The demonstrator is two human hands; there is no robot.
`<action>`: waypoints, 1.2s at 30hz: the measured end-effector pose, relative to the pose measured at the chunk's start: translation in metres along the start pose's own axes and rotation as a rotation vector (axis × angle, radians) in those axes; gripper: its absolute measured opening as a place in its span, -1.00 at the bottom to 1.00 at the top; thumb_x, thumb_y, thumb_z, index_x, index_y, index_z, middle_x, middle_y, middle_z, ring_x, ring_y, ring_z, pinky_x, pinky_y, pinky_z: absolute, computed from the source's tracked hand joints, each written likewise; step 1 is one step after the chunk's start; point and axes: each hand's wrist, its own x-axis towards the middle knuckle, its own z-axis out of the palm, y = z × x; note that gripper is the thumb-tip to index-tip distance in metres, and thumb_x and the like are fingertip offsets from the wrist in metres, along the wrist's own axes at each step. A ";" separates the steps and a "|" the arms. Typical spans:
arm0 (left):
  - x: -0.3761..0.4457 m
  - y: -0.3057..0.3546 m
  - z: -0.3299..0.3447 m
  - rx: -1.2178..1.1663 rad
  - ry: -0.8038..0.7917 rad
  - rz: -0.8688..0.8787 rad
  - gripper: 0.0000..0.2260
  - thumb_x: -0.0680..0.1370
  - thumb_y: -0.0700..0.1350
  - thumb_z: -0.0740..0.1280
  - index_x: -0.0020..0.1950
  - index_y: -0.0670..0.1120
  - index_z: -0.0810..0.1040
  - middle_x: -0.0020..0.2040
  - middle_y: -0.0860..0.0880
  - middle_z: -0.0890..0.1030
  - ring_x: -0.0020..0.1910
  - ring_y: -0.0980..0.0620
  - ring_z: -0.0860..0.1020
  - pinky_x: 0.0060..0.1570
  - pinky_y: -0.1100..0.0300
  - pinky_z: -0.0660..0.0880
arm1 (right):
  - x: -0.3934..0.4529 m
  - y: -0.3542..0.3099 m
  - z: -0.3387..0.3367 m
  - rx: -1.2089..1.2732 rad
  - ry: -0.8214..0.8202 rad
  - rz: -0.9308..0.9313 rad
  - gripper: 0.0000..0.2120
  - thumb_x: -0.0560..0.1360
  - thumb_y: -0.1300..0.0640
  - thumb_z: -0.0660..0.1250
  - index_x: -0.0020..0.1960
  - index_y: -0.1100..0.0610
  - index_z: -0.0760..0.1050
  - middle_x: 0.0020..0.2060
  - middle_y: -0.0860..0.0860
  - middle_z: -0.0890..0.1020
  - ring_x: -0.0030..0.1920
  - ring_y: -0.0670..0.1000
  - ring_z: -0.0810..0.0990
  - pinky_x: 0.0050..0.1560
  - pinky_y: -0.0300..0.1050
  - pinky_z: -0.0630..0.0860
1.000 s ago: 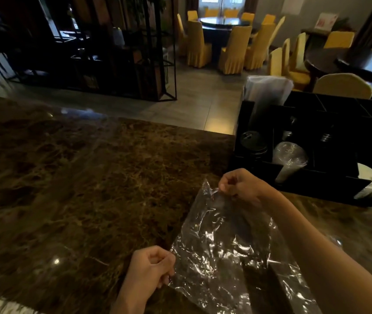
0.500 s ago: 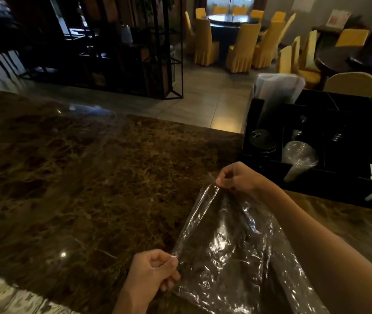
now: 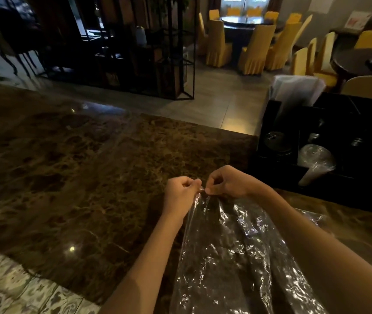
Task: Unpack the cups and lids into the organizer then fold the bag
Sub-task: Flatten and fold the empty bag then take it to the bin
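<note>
A crinkled clear plastic bag (image 3: 237, 257) lies flat on the dark marble counter (image 3: 78, 177), stretching from my hands toward the lower right. My left hand (image 3: 181, 192) and my right hand (image 3: 228, 183) pinch the bag's far edge, fingertips almost touching. The black organizer (image 3: 271, 109) stands at the right. One compartment holds black lids (image 3: 276, 141), another holds clear cups (image 3: 315, 160) lying tilted.
A white plastic bundle (image 3: 296, 89) sticks up behind the organizer. Beyond the counter's far edge are a tiled floor, a black metal shelf unit (image 3: 135, 53) and round tables with yellow-covered chairs (image 3: 253, 46). A patterned tile strip (image 3: 10, 286) borders the counter's near left.
My left hand has carried the near corner of the bag up and away to meet my right hand at the far edge. The view has shifted slightly left.
</note>
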 end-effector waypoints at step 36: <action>-0.030 -0.065 0.091 1.202 -0.272 0.653 -0.48 0.64 0.08 -0.03 0.52 -0.15 0.26 0.53 -0.16 0.31 0.51 -0.10 0.29 0.44 -0.04 0.21 | -0.107 0.100 0.091 -0.558 0.611 0.392 -0.44 0.64 -0.15 -0.16 0.57 0.04 0.15 0.57 0.02 0.22 0.58 0.11 0.08 0.54 0.15 0.02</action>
